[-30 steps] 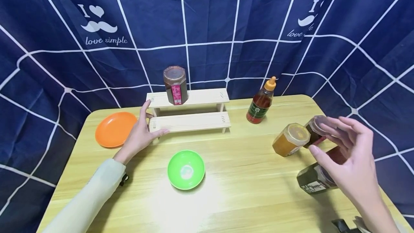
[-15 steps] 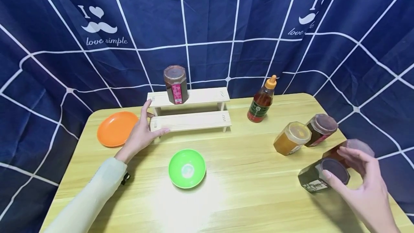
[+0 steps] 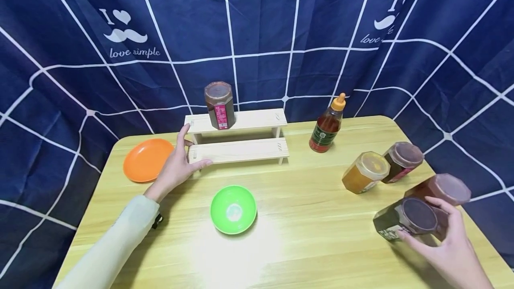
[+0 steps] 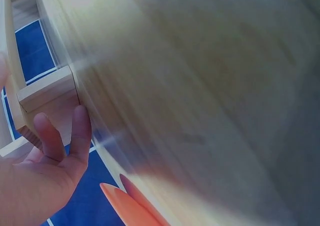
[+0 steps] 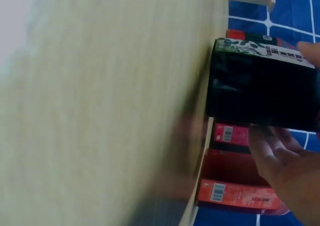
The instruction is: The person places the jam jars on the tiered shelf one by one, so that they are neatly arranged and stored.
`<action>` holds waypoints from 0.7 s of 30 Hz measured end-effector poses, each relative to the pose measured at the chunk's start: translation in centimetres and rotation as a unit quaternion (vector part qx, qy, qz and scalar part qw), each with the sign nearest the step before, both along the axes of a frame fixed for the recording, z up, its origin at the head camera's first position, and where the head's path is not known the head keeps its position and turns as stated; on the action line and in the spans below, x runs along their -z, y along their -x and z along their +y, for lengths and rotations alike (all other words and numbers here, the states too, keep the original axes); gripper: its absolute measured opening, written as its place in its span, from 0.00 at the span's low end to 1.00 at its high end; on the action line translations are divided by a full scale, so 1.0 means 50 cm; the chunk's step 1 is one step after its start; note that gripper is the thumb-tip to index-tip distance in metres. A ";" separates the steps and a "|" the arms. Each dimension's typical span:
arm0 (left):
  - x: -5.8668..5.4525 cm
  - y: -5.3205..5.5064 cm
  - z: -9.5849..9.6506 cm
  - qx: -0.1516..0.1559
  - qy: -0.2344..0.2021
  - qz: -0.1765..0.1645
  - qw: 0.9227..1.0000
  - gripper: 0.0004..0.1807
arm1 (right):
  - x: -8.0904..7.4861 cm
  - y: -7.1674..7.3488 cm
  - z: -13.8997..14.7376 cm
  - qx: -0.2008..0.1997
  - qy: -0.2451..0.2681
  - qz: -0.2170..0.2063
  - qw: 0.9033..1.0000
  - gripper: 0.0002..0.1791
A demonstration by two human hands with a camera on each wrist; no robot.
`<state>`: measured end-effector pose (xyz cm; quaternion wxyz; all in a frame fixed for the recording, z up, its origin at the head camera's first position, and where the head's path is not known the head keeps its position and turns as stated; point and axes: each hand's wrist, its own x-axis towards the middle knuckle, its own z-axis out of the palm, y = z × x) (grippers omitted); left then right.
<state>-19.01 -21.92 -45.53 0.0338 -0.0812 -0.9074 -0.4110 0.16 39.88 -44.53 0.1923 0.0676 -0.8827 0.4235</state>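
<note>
My left hand (image 3: 175,167) holds the left end of a two-step wooden rack (image 3: 245,150), thumb at the front edge of the lower step. In the left wrist view its fingers (image 4: 80,136) lie against the rack's end piece (image 4: 50,93). A jar of dark contents with a pink label (image 3: 220,110) stands on the upper step. At the table's right side, my right hand (image 3: 451,244) grips a black jar with a white label (image 3: 391,222). Its thumb (image 5: 311,53) is on the label side in the right wrist view, the fingers (image 5: 267,148) on the opposite side.
Behind the black jar stands a reddish jar (image 3: 451,188). An amber jar (image 3: 363,173) and another dark jar (image 3: 401,162) are farther back. A sauce bottle (image 3: 324,130) with an orange cap, a green bowl (image 3: 234,191) and an orange plate (image 3: 146,159) also stand on the table (image 3: 305,217).
My right hand has moved down from above the jars to the black jar, and its thumb and fingers have closed around it. The left hand keeps its hold on the rack.
</note>
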 end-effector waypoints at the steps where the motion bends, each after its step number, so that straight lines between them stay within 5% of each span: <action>1: 0.001 0.000 0.000 0.000 -0.002 0.000 1.000 0.72 | 0.003 0.000 0.003 -0.006 0.000 0.001 1.000 0.67; 8: 0.003 0.001 0.001 0.001 -0.002 -0.001 1.000 0.72 | 0.014 -0.002 0.007 -0.048 -0.007 -0.011 0.999 0.69; 21: 0.020 0.009 -0.008 0.004 -0.004 0.021 1.000 0.72 | 0.017 0.004 0.012 0.003 -0.018 -0.021 1.000 0.64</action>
